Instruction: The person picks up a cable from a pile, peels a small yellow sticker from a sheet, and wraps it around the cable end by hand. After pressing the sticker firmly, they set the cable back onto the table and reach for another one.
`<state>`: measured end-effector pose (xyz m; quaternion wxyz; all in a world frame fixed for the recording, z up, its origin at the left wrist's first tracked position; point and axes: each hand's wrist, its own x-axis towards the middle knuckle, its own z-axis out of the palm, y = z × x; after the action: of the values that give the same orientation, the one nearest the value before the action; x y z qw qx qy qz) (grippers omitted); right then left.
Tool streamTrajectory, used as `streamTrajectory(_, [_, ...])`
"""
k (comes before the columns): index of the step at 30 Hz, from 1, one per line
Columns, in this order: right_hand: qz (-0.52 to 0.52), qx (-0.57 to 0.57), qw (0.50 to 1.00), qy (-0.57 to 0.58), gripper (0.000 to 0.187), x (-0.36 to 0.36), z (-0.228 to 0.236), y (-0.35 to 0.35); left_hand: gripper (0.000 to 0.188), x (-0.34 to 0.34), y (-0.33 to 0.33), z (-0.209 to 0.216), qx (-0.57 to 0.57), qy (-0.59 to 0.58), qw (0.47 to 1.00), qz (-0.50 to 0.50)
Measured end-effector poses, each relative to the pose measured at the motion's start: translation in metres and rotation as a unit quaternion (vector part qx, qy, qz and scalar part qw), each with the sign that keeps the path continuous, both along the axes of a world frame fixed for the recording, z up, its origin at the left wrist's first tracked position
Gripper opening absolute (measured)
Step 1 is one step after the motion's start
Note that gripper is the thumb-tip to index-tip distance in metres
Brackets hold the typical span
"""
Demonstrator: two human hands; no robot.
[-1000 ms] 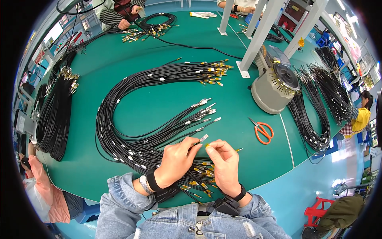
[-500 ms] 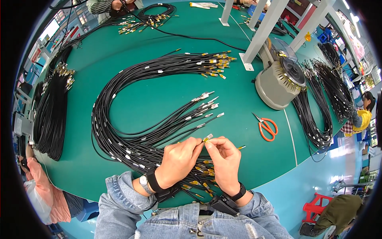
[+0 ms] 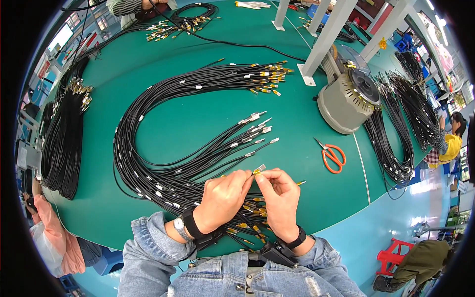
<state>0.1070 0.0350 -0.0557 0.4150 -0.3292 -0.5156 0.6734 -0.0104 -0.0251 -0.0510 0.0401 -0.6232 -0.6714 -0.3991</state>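
My left hand (image 3: 221, 195) is closed on the end of a black cable, just behind its tip. Against it, my right hand (image 3: 280, 198) pinches the same cable end, where a bit of yellow tape and a silvery-white tip (image 3: 260, 169) stick out between the fingertips. Beneath both hands runs a thick bundle of black cables (image 3: 129, 136), curved like a C, with small white labels along it. Yellow-taped ends (image 3: 255, 210) lie under my wrists; a group of white-tagged ends (image 3: 257, 129) fans out just beyond my hands.
Orange-handled scissors (image 3: 332, 157) lie to the right on the green table (image 3: 292, 143). Behind them stands a round grey tape dispenser (image 3: 348, 103) beside metal posts (image 3: 324, 44). More cable bundles hang at the left (image 3: 63, 143) and right edges. Other people work around the table.
Both hands keep their hold on the cable end, with only a very slight shift of the fingers. The cables on the table stay where they were.
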Motion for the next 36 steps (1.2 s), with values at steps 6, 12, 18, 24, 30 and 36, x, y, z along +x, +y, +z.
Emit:
streamTrajectory(6, [-0.006,-0.021,1.0,-0.006,0.006,-0.0001,0.0009,-0.0005,0.015,0.0,-0.0007,0.0,-0.004,0.023,1.0,-0.001])
streamTrajectory(12, [-0.013,-0.031,0.999,-0.007,0.006,-0.0002,-0.002,-0.0006,0.014,-0.0006,-0.0011,-0.0033,-0.006,0.039,0.999,-0.005])
streamTrajectory(18, [-0.012,-0.039,0.999,-0.014,0.006,-0.0001,-0.0048,0.0,0.013,-0.0023,-0.0001,-0.0072,0.01,0.058,0.998,-0.022])
streamTrajectory(24, [-0.004,-0.06,0.998,-0.012,0.005,-0.0002,-0.0025,0.0007,0.024,-0.0007,0.0018,-0.0041,0.023,0.023,0.999,-0.026])
streamTrajectory(30, [0.001,-0.063,0.998,-0.017,0.005,0.0012,-0.0014,0.0014,0.032,-0.0041,-0.0022,-0.0027,-0.009,0.08,0.996,-0.042])
streamTrajectory(36, [0.006,-0.065,0.998,-0.013,0.007,0.0042,0.0038,0.0005,0.033,-0.0035,-0.0002,-0.006,0.03,0.074,0.996,-0.036])
